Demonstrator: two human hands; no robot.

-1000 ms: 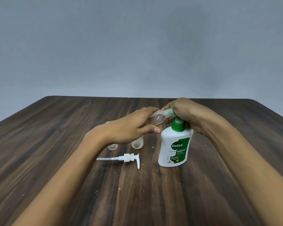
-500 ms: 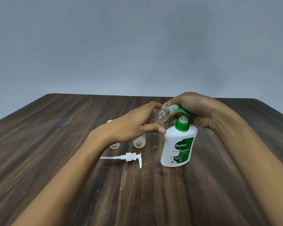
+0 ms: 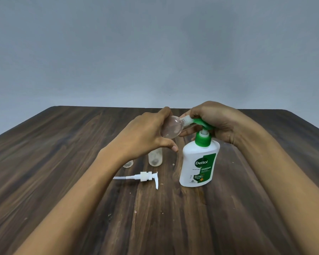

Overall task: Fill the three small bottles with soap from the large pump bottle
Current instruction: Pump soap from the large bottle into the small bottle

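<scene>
The left hand [image 3: 145,133] has its fingers curled around a clear small bottle [image 3: 170,129], held on its side with its mouth pressed to the green nozzle [image 3: 201,123] of the large pump bottle [image 3: 199,162]. The right hand [image 3: 215,120] is closed over the pump head, thumb and fingertips pinching the small bottle's neck where it meets the nozzle. The pump bottle, white with a green label and collar, stands upright on the table just right of centre. Behind the left wrist a second small bottle [image 3: 155,157] stands upright, cloudy inside, and a third [image 3: 128,164] shows only its base beside the forearm. A loose white pump with its dip tube [image 3: 144,177] lies flat nearer the camera, left of the big bottle. The table [image 3: 63,162] is dark wood-grain with rounded far corners, dotted with pale crumbs and specks. Beyond it rises a plain grey wall [image 3: 155,52].
</scene>
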